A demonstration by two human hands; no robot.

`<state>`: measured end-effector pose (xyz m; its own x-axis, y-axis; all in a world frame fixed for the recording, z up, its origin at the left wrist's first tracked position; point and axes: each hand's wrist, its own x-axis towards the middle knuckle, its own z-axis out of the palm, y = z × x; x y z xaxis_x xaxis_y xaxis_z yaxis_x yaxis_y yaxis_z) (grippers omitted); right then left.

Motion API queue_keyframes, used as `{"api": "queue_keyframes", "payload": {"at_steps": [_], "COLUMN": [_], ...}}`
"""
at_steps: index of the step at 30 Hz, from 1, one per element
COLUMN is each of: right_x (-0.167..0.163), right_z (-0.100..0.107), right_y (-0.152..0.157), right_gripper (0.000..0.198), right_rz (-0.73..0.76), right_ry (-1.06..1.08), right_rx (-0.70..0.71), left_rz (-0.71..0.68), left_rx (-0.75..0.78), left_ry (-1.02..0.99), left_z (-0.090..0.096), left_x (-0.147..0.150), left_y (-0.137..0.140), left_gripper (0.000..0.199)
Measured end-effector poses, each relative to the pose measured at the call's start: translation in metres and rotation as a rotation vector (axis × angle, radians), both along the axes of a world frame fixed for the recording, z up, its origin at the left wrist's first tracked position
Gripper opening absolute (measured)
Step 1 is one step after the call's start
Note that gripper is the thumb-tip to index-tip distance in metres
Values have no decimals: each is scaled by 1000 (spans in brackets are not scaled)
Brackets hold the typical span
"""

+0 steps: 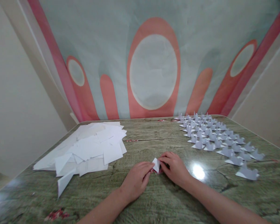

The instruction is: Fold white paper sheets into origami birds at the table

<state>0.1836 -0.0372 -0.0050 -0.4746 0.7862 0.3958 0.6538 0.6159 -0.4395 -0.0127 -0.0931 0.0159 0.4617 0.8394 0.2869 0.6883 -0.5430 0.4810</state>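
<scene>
One small folded paper is held at its left side by the left hand and at its right side by the right hand, each closed in a narrow pinch. It is over the wood-grained table; whether it touches is hard to tell. Left of the left hand spreads a pile of white sheets. Beyond and right of the right hand, many folded paper figures stand in rough rows.
</scene>
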Motion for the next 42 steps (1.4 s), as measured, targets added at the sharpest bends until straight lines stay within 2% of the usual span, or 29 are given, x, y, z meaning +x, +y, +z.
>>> {"api": "queue_keyframes", "payload": {"at_steps": [6, 14, 24, 35, 42], "right_x": [2, 2, 0, 3, 4], "right_z": [-6, -1, 3, -14, -13], "right_y": [8, 4, 2, 13, 12], "right_gripper": [15, 19, 19, 26, 26], "right_rz": [25, 23, 29, 85, 100], "right_ry": [22, -48, -44, 117, 143], "right_rx": [-53, -69, -57, -95, -99], "left_rz": [3, 48, 81, 111, 97], "left_rx": [-26, -116, -61, -62, -104], "left_ry": [-35, -141, -138, -166, -166], "left_z": [-1, -1, -4, -8, -6], "left_x": [0, -2, -4, -7, -6], "left_y": [2, 5, 5, 6, 6], "left_gripper": [35, 36, 36, 37, 40]}}
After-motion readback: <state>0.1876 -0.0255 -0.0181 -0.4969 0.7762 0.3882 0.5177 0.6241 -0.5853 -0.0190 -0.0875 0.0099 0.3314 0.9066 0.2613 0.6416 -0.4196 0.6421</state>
